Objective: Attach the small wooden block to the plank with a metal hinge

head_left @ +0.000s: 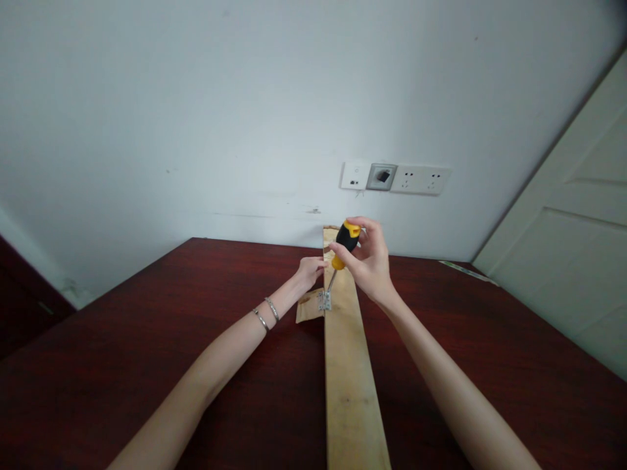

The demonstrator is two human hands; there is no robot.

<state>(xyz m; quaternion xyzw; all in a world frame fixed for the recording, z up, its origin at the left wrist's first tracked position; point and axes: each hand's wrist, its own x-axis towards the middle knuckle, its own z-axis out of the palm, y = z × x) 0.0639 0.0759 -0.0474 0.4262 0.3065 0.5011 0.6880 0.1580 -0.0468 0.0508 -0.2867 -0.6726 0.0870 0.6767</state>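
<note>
- Screwdriver (345, 239): pinched above plank (349, 372) by R hand (372, 262) fingers, angled to hinge (327, 301).
- Hinge: set across plank & sm. wood piece (308, 311).
- L hand (309, 269): placed at plank edge; finger grip partly hidden, can't be told.

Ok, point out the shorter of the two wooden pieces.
The small wooden piece left of the long board; the board, under the screwdriver, runs off the picture's bottom edge.
</note>
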